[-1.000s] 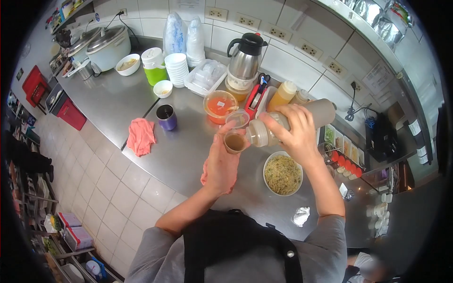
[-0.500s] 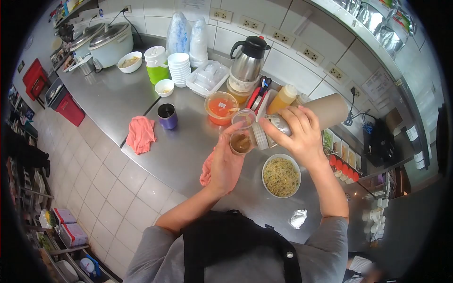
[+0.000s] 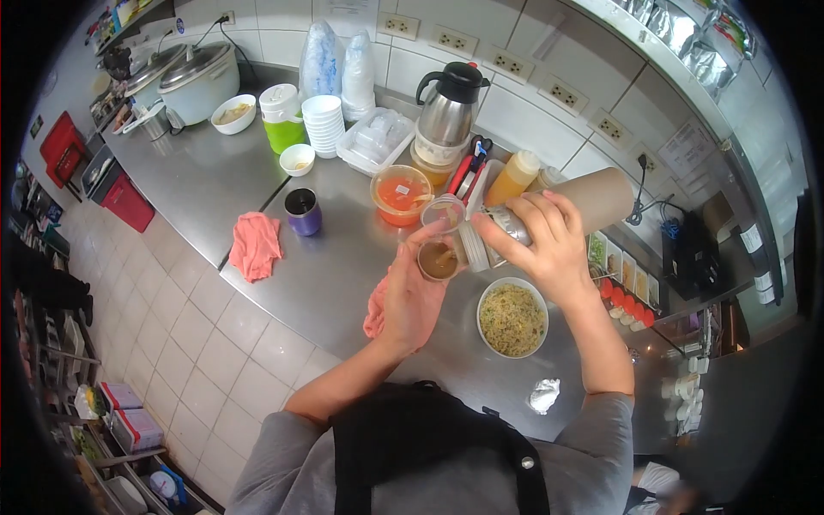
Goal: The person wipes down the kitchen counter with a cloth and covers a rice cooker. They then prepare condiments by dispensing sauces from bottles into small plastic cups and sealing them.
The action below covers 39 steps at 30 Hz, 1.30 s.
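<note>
My left hand point(image 3: 412, 296) holds a small clear cup point(image 3: 438, 258) with brown liquid inside; its hinged-looking clear lid point(image 3: 444, 212) stands open above it. A pink cloth point(image 3: 378, 309) lies under that hand. My right hand point(image 3: 542, 245) is wrapped round a large bottle point(image 3: 592, 204), tilted nearly sideways, with its ridged pale mouth point(image 3: 474, 247) at the cup's rim. Whether liquid is flowing is too small to tell. A white bowl of fried rice point(image 3: 512, 318) sits just below the bottle on the steel counter.
Behind the hands stand a tub of orange-red sauce point(image 3: 401, 194), a steel thermos point(image 3: 449, 105) and a yellow squeeze bottle point(image 3: 515, 178). A purple cup point(image 3: 303, 211) and another pink cloth point(image 3: 255, 246) lie left. Crumpled foil point(image 3: 543, 396) is near the front edge.
The brown liquid in the cup looks slightly higher. Both hands, the cup and the bottle have stayed almost in place.
</note>
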### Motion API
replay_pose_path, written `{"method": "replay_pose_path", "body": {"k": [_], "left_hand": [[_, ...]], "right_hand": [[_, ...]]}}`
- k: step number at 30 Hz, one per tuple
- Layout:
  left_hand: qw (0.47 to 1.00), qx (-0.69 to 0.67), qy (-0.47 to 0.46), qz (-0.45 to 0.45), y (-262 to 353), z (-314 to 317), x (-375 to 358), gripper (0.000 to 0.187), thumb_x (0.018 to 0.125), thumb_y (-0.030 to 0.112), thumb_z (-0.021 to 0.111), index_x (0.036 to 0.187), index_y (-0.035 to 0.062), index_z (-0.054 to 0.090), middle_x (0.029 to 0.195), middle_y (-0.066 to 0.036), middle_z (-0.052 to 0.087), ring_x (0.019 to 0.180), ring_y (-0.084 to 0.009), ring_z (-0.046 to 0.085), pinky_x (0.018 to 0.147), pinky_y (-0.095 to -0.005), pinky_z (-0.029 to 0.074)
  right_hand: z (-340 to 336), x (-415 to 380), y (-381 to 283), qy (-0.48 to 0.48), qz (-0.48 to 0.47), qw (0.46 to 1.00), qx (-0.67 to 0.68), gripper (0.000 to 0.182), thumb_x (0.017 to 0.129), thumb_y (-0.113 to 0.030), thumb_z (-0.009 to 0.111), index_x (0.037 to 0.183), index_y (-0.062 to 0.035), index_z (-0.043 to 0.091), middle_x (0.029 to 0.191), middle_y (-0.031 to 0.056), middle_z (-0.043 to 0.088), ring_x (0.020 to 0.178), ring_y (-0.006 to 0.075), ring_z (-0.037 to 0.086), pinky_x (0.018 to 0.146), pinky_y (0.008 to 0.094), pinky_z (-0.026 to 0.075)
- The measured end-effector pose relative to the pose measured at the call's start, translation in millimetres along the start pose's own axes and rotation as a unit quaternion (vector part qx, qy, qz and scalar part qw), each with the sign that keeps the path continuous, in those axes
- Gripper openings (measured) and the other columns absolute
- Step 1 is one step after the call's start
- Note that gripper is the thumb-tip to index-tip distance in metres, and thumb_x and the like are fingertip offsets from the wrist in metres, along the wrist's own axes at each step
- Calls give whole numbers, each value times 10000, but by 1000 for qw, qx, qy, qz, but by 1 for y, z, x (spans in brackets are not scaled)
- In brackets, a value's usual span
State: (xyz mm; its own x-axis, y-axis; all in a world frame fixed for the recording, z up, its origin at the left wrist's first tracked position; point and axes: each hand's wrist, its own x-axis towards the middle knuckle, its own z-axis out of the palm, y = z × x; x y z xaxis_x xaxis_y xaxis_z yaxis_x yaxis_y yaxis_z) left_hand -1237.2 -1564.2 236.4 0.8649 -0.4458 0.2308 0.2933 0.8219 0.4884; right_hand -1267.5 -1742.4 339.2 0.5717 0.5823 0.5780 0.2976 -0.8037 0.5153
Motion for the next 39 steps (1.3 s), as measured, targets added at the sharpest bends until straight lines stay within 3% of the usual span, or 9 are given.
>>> {"method": "replay_pose_path", "body": {"k": [10,12,14,16,20,26,32,38,39], "left_hand": [[999,-30,-25,-9,2,-8,0,526,1060,421,292,1391,26,399,1246,-130,550,1175,-230,529,1060,-431,373],[998,-56,-20,-31,10,1,-6,529,1060,424,296,1391,24,397,1243,-146,554,1160,-243,538,1056,-434,377],[995,-81,-14,-53,27,23,-15,532,1059,427,300,1390,23,395,1240,-161,558,1146,-256,546,1052,-437,381],[985,-124,-51,-107,50,49,-29,590,1049,473,281,1414,17,365,1287,-183,527,1158,-274,529,1041,-444,383],[966,-149,-133,-162,90,96,-59,693,1030,543,251,1456,-1,289,1340,-213,480,1195,-285,502,1039,-449,371],[975,-57,-147,-156,103,126,-77,840,952,704,277,1335,-29,425,1103,-315,561,866,-385,622,732,-461,522],[969,-230,-13,92,58,118,-98,941,912,760,290,1129,-130,504,958,-300,567,682,-366,592,550,-460,499],[971,-38,-173,-163,99,114,-61,808,988,657,190,1320,-18,482,1117,-286,594,815,-390,608,711,-455,510],[960,-121,-178,-177,94,103,-57,776,997,637,185,1383,-6,383,1249,-247,532,1039,-342,546,892,-451,433]], "right_hand": [[2,-2,8,-91,125,974,164,711,613,-20,761,1272,-224,590,1119,75,602,1052,281,593,977,432,436],[21,-6,10,-41,277,885,372,842,549,29,818,1325,-146,542,1219,95,602,1146,335,573,1006,428,440],[53,-22,17,-9,316,860,401,810,637,-64,845,1362,-73,484,1300,144,579,1213,334,554,1028,419,438],[75,-30,25,24,462,751,471,817,692,-182,858,1370,3,440,1328,197,560,1234,314,553,1031,418,439],[145,-62,43,49,517,768,375,846,724,-314,849,1367,36,426,1296,235,564,1199,340,567,1026,438,433],[189,-81,42,62,521,799,293,849,697,-338,869,1326,45,448,1242,261,590,1154,363,593,962,448,467],[246,-127,44,-4,578,765,284,847,699,-333,872,1317,46,435,1228,244,614,1144,358,608,966,420,480],[250,-132,47,-69,559,790,243,798,746,-316,837,1348,18,435,1302,236,572,1206,348,570,1026,420,436],[237,-121,51,-70,539,813,209,775,784,-308,810,1374,14,426,1330,226,558,1223,338,560,1048,418,417]]}}
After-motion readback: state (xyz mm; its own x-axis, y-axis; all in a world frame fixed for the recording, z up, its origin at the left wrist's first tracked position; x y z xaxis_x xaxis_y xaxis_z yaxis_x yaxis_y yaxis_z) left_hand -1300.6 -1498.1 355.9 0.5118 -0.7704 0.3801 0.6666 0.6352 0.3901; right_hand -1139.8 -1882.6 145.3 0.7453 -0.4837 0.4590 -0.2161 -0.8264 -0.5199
